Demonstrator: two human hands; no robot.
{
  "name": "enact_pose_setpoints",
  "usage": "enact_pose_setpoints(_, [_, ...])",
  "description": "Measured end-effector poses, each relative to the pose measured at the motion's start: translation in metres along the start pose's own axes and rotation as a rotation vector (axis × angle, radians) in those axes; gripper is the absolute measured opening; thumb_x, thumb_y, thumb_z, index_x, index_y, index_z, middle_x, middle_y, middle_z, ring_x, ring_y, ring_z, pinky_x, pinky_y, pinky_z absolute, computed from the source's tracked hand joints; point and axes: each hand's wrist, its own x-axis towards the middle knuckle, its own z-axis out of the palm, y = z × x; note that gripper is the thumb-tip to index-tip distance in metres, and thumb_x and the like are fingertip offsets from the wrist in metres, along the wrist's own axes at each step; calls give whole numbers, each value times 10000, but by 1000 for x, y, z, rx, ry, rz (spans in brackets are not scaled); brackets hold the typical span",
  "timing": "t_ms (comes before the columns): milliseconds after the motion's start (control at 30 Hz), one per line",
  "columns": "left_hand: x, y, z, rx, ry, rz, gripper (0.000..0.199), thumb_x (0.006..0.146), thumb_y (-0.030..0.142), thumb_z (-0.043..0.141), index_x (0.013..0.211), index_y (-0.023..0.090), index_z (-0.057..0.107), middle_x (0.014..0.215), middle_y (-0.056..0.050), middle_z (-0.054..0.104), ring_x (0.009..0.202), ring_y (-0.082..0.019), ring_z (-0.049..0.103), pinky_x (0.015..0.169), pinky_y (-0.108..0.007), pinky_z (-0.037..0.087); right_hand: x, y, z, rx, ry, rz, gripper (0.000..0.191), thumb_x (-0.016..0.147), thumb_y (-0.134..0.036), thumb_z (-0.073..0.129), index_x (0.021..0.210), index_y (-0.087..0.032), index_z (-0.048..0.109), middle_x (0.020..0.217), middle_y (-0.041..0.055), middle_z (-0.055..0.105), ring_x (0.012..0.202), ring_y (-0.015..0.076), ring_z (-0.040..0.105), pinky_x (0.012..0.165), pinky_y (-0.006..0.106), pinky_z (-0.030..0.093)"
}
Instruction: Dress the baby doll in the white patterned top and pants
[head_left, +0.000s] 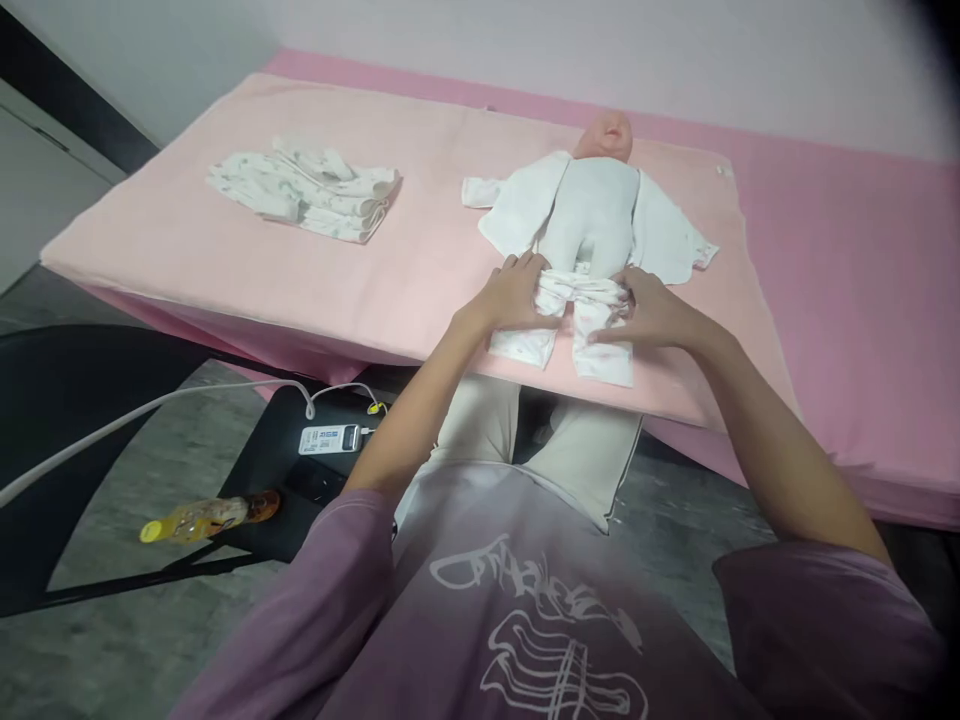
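A baby doll (600, 200) lies on its back, its head toward the wall and its white cloth body facing up. Under it a white baby jacket (529, 200) is spread out, sleeves to both sides. At the doll's lower end lie small white baby pants (604, 355), their waist bunched up and both legs pointing toward me. My left hand (519, 292) grips the left side of the bunched waist, fingers above and thumb below. On the opposite side my right hand (654, 308) holds the waist the same way. The fingertips are partly hidden in the cloth.
Folded patterned cloth (315, 190) lies to the left on the pink padded table (420, 290). Below the table's left front edge, a black stool (277, 440) carries a white power bank (330, 439) with a cable, a dark phone (319, 484) and a yellow-capped bottle (202, 518).
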Motion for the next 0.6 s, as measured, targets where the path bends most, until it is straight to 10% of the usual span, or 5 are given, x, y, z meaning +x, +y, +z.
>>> enact_pose_setpoints(167, [-23, 1, 2, 21, -31, 22, 1143, 569, 682, 1082, 1464, 246, 522, 1526, -212, 577, 1420, -527, 555, 1137, -674, 523, -19, -5, -2, -29, -52, 14, 1071, 467, -866, 1045, 1205, -240, 588, 1202, 124, 663, 996, 320, 609, 747, 407, 492])
enact_pose_setpoints(600, [-64, -9, 37, 225, 261, 236, 465, 1058, 666, 695, 1162, 213, 696, 1155, -198, 747, 1106, -391, 670, 934, -516, 494, -71, -16, 36, -433, 123, -274, 323, 1018, -537, 674, 904, -246, 594, 907, 118, 694, 870, 315, 586, 778, 417, 362])
